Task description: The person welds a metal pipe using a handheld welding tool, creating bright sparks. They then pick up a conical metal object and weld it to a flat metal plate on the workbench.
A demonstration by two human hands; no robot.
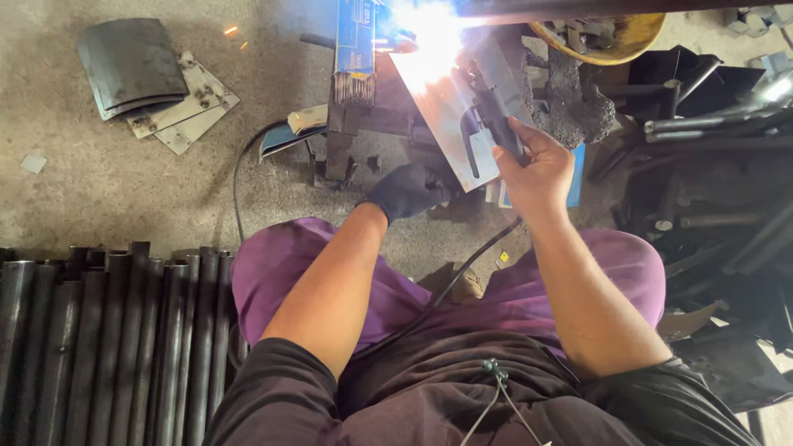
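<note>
Concrete floor (99, 182) is taking up most of the view, w/ a row of dark steel pipes (107, 347) lying side by side at lower left. More dark pipes & bars (719, 190) are piling up at right. The person is sitting in purple trousers (330, 272), knees apart, a black cable (462, 272) running between them. A dark folded sheet (132, 62) is lying top left, touching some flat metal plates (186, 107). A yellow basin (615, 37) is sitting at top edge. A blue electrode box (355, 37) is standing near the arc glare (429, 33).

Right hand (537, 169), bare, is closing tight around the black electrode holder (496, 116), which is pointing up toward the glare, over a shiny metal plate (446, 116). Left hand (409, 192), in a dark glove, is curling shut low by the plate's lower edge; can't tell what it's gripping.
</note>
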